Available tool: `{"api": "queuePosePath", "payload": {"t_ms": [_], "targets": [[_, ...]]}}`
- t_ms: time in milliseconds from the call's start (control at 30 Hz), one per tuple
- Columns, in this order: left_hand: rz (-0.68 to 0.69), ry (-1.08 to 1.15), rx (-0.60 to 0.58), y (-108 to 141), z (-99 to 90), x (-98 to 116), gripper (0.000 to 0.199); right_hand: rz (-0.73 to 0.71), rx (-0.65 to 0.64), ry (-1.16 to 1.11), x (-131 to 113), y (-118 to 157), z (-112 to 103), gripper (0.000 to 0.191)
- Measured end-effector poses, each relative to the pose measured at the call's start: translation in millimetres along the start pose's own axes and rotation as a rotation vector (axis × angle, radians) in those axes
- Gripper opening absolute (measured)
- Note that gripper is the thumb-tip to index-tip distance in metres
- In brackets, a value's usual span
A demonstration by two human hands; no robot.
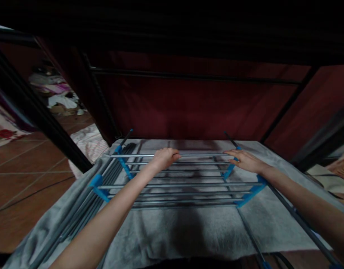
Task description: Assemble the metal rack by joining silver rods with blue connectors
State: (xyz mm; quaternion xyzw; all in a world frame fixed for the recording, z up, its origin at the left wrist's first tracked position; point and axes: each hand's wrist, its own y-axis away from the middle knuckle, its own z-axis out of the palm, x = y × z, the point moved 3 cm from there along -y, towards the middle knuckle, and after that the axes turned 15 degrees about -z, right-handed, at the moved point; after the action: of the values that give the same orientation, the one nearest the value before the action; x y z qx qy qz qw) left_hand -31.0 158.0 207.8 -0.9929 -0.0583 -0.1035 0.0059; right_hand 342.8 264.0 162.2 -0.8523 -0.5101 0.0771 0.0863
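A metal rack (183, 185) with blue plastic brackets and several grey rods, like a clothes drying rack, rests on a grey fleecy blanket (216, 231). My left hand (165, 156) is closed over its far top rod, near the middle. At that rod's right end, my right hand (246, 160) lies over a blue bracket (229, 172), fingers reaching along the rod and thumb below; its palm side is hidden. Two thin poles with blue tips rise behind the rack. A row of loose grey tubes (90, 209) lies along the blanket's left side.
A dark frame with a post (43, 108) and a low overhead beam encloses the blanket. Behind stands a dark red panel (183, 108). On the tiled floor (23, 179) to the left are a striped cloth (89, 144), a cable and piled clothes (59, 93).
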Motion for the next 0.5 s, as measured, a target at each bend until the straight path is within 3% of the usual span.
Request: {"api": "queuePosePath", "payload": {"t_ms": [167,500], "targets": [[0.009,0.003,-0.016,-1,1.0,1,0.038,0.009,-0.043,0.05,0,-6,7,0.048],[0.083,-0.035,-0.098,-18,7.0,-8,0.033,0.034,-0.026,0.023,-5,-21,12,0.034]]}}
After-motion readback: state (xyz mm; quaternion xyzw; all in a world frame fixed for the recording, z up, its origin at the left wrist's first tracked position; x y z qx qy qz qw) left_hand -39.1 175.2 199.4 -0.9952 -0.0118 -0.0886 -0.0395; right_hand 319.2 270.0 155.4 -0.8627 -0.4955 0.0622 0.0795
